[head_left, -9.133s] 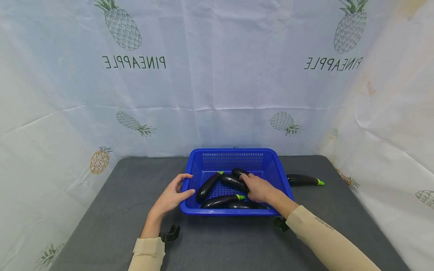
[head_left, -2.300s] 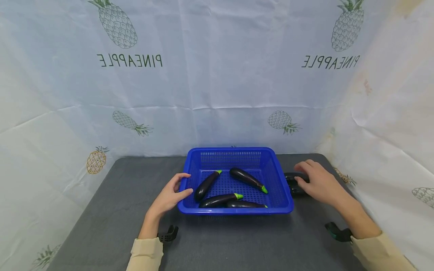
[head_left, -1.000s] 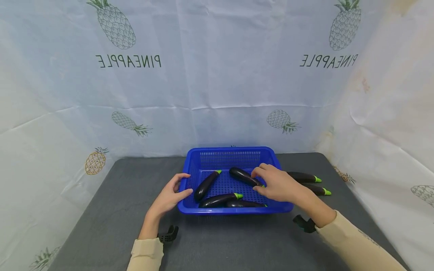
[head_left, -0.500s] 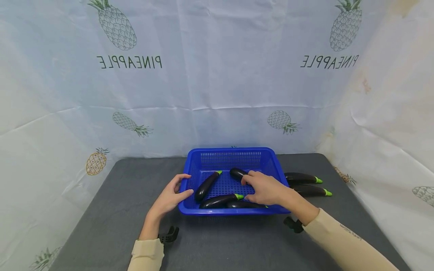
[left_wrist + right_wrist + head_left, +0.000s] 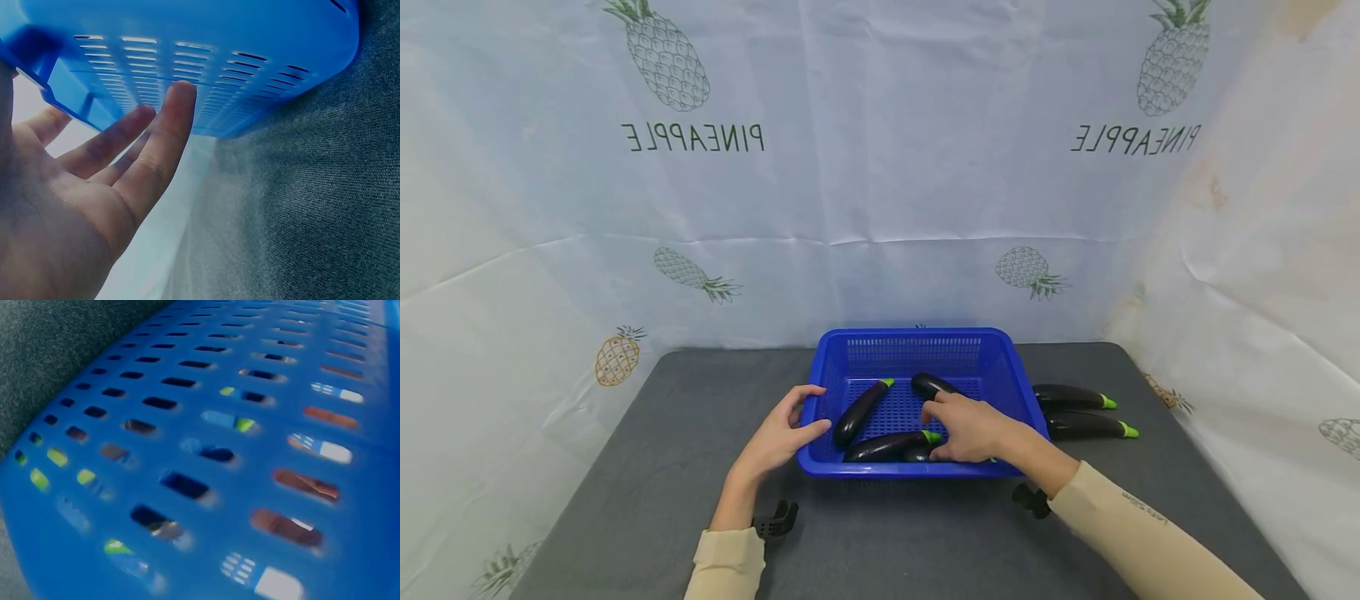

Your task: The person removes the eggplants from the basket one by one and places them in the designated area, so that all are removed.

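Note:
A blue slotted plastic basket [image 5: 917,471] holds several dark eggplants with green stems. My left hand [image 5: 782,429] grips its left rim, thumb and index finger over the edge. In the left wrist view, the other fingers of that hand [image 5: 125,169] lie against the outer wall. My right hand [image 5: 973,425] is inside the basket, fingers loosely bent, thumb at the front eggplant [image 5: 916,455], which it partly covers. Behind it lies another eggplant [image 5: 932,385], and left of these are a slanted eggplant [image 5: 861,414] and a front-left one [image 5: 883,447]. The right wrist view shows the slotted basket wall [image 5: 206,434].
Two eggplants lie on the dark tabletop right of the basket: a rear one [image 5: 1071,396] and a nearer one [image 5: 1086,425]. A pineapple-printed white sheet [image 5: 880,183] hangs behind the table [image 5: 880,542] and along both sides.
A second eggplant now lies on the table at the right. Over the last second my right hand has moved left and toward the basket's front. The left hand stays at the rim.

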The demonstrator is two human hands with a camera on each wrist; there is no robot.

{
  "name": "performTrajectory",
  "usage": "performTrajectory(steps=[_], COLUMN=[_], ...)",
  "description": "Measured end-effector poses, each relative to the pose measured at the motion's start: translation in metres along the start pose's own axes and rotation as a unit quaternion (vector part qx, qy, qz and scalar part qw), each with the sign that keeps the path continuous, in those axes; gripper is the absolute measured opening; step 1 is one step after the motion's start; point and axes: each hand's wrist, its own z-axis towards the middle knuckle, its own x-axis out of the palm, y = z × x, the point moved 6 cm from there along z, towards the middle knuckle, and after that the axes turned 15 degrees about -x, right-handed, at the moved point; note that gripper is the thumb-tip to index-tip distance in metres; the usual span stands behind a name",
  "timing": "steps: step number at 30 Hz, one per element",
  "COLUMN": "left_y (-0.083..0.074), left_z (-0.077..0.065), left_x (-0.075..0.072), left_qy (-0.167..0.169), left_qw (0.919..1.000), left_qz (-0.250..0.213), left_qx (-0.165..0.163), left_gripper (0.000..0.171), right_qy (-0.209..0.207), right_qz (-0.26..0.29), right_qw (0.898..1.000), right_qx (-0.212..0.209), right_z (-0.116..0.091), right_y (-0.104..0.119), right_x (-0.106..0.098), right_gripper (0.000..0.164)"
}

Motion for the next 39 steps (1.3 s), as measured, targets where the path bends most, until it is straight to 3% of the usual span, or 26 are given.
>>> performTrajectory(steps=[16, 28, 39], left_y=[0.000, 0.000, 0.001], left_z=[0.000, 0.000, 0.000], left_x=[0.000, 0.000, 0.000], left_qy=[-0.001, -0.004, -0.005], left_qw=[1.0000, 1.0000, 0.9999], left_qz=[0.001, 0.006, 0.007], left_qx=[0.000, 0.004, 0.006], left_gripper=[0.054, 0.054, 0.054], right_qy=[0.044, 0.032, 0.014], right_qz=[-0.030, -0.069, -0.029], right_qw=[0.999, 0.997, 0.999], right_qx=[-0.006, -0.016, -0.009], right_z=[0.009, 0.015, 0.011], right_y=[-0.005, -0.012, -0.013], right_x=[0.013, 0.020, 0.014], right_gripper=[0.028, 0.041, 0.045])
